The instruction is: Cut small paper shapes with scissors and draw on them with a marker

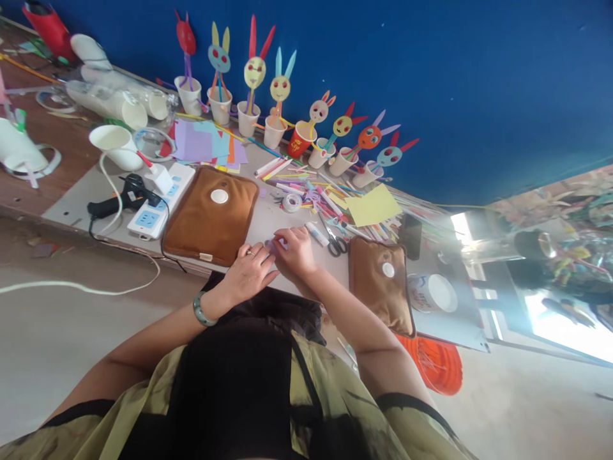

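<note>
At the table's front edge my two hands meet over a small purple piece, perhaps paper; the fingers hide most of it. My right hand is closed, pinching it between thumb and fingertips. From the other side my left hand presses its bent fingertips on the same piece, its thumb standing apart. Just beyond my right hand lie a white glue stick and black-handled scissors. A roll of clear tape sits farther back among felt-tip pens and coloured strips.
Brown hot-water bags flank my hands, one left, one right. A power strip and black glue gun lie left. Paper cups with rabbit-faced figures line the blue wall. Yellow paper tops the pens. An orange bucket stands below.
</note>
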Available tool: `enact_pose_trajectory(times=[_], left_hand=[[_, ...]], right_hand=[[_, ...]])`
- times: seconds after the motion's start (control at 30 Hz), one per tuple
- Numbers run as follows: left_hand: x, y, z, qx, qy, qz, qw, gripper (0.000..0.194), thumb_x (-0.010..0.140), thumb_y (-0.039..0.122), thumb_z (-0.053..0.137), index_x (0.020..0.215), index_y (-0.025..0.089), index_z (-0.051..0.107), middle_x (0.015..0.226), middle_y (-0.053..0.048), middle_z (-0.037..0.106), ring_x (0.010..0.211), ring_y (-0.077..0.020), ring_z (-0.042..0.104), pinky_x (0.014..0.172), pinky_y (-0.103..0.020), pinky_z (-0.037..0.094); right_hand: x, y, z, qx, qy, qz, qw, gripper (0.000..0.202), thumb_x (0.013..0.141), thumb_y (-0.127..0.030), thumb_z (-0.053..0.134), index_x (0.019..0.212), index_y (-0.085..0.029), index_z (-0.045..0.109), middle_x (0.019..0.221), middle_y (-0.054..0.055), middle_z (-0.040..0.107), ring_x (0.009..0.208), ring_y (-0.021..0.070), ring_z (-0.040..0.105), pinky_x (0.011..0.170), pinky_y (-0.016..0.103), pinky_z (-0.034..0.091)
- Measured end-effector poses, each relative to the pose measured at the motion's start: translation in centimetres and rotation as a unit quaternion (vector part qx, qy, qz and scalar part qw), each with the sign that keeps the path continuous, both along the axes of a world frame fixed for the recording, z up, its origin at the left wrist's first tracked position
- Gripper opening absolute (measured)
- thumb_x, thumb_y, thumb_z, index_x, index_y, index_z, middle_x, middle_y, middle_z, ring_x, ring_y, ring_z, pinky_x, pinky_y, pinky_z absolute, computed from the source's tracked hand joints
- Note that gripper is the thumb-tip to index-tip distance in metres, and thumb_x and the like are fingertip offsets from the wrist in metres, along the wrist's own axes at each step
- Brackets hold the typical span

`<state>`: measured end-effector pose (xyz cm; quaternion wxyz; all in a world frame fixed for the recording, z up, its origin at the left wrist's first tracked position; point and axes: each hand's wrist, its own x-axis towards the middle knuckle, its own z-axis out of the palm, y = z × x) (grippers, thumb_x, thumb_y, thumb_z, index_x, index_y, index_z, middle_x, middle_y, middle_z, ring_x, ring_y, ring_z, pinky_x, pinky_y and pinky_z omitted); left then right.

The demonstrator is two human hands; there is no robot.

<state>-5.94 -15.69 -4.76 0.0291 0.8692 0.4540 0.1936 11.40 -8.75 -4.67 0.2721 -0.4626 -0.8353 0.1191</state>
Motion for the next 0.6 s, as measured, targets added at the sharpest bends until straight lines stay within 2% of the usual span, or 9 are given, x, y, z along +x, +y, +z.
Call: enact_pose_trajectory(times=[0.2, 0.37, 0.6], left_hand=[[0.04, -0.07, 0.09, -0.006, -0.002, 0.006, 1.000, 0.034, 0.099, 0.036, 0.046, 0.119, 0.015, 0.063, 0.125, -0.016, 0.064, 0.119, -0.0288, 0.053, 0.097, -0.046, 0.035], [0.08, -0.10, 0.15, -0.012, 0.001, 0.009, 1.000, 0.033, 0.100, 0.035, 0.044, 0.119, 0.016, 0.063, 0.125, -0.016, 0.064, 0.116, -0.0285, 0.054, 0.096, -0.046, 0.035], [0.10, -0.13, 0.18, -0.009, 0.002, 0.012, 1.000, 0.032, 0.100, 0.033, 0.043, 0.117, 0.015, 0.064, 0.121, -0.015, 0.065, 0.114, -0.0278, 0.055, 0.095, -0.046, 0.034]], right_hand=[[-0.04, -0.28, 0.01, -0.007, -0.052, 0.016, 0.999, 0.011, 0.094, -0.025, 0.057, 0.098, -0.020, 0.066, 0.084, 0.005, 0.073, 0.081, 0.0209, 0.062, 0.085, 0.038, 0.038], [-0.10, -0.57, 0.20, -0.039, -0.036, 0.007, 0.999, 0.010, 0.093, -0.025, 0.060, 0.100, -0.022, 0.065, 0.086, 0.004, 0.074, 0.082, 0.0207, 0.064, 0.089, 0.038, 0.037], [-0.08, -0.72, 0.42, -0.044, -0.008, 0.007, 0.999, 0.011, 0.093, -0.031, 0.062, 0.096, -0.021, 0.066, 0.081, 0.003, 0.075, 0.077, 0.0196, 0.066, 0.087, 0.036, 0.038]])
